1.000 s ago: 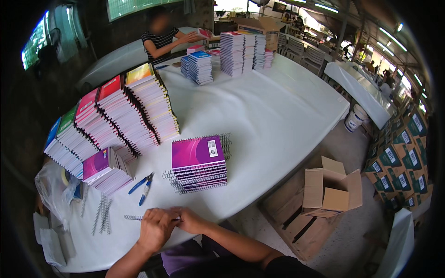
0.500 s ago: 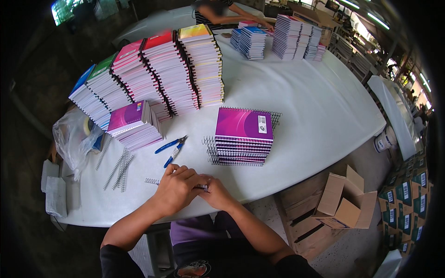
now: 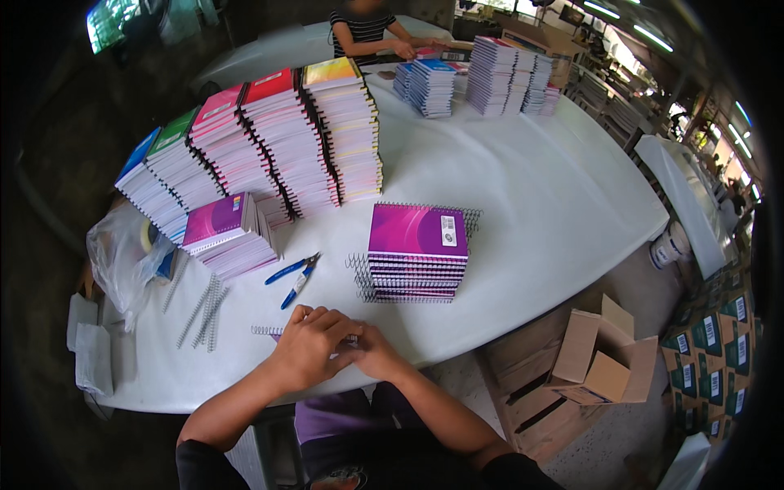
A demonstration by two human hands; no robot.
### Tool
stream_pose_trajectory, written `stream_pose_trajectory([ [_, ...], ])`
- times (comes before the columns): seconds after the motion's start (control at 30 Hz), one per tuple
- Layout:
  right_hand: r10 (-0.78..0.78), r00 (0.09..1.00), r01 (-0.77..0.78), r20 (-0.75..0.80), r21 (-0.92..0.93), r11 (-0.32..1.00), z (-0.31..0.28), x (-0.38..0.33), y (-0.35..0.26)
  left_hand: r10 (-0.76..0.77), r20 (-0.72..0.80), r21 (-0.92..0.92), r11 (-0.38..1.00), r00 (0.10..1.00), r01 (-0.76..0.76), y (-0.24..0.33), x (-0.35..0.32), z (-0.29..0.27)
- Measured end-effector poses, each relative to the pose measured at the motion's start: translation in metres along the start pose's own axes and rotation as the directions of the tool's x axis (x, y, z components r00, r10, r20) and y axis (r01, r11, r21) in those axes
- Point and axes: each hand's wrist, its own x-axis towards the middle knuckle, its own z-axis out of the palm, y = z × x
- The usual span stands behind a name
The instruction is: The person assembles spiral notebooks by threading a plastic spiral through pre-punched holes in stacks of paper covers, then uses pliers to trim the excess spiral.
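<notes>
wire coil (image 3: 265,331) lies left–right, free end jutting left past the nearer left hand (image 3: 313,347), right hand (image 3: 377,353) beyond, both curled closed on its half-hidden stretch.

An open cardboard box (image 3: 606,376) sits on a wooden pallet (image 3: 523,371) near a white bucket (image 3: 668,247).

You've got five tall notebook stacks (image 3: 265,139) topped blue, green, pink, red and yellow; two low purple-covered notebook stacks (image 3: 412,231); one pair of blue-handled metal pliers (image 3: 286,271); one clear plastic bag (image 3: 121,255); one open brown cardboard box (image 3: 576,345) nearest you; one white plastic bucket (image 3: 670,247). Loose silver wire coils (image 3: 197,310): several, overlapping, exact count unclear.
</notes>
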Motion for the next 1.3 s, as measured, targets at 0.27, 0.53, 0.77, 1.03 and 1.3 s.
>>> stream_pose_trajectory([
  [0.27, -0.049, 0.999, 0.048, -0.001, -0.187, 0.981, -0.002, -0.003, 0.012, 0.201, 0.021, 0.221, 0.955, 0.979, -0.200, -0.006, 0.000, 0.007],
  [0.53, -0.148, 0.986, 0.136, -0.071, -0.153, 0.979, -0.007, -0.010, -0.007, 0.109, -0.117, 0.163, 0.983, 0.987, -0.089, 0.007, 0.011, -0.016],
  [0.77, -0.743, 0.636, 0.605, -0.209, -0.463, 0.648, -0.094, 0.007, -0.102, 0.100, -0.400, 0.049, 0.995, 0.911, -0.088, 0.023, 0.062, -0.070],
  [1.03, -0.507, 0.822, 0.258, -0.258, -0.626, 0.736, -0.155, 0.000, -0.083, -0.009, -0.716, -0.130, 0.984, 0.699, -0.121, -0.008, 0.099, 0.039],
  [1.3, -0.571, 0.546, 0.091, -0.614, -0.633, 0.769, -0.102, 0.019, -0.050, -0.590, -0.659, -0.723, 0.668, 0.468, -0.177, -0.016, 0.117, 0.085],
])
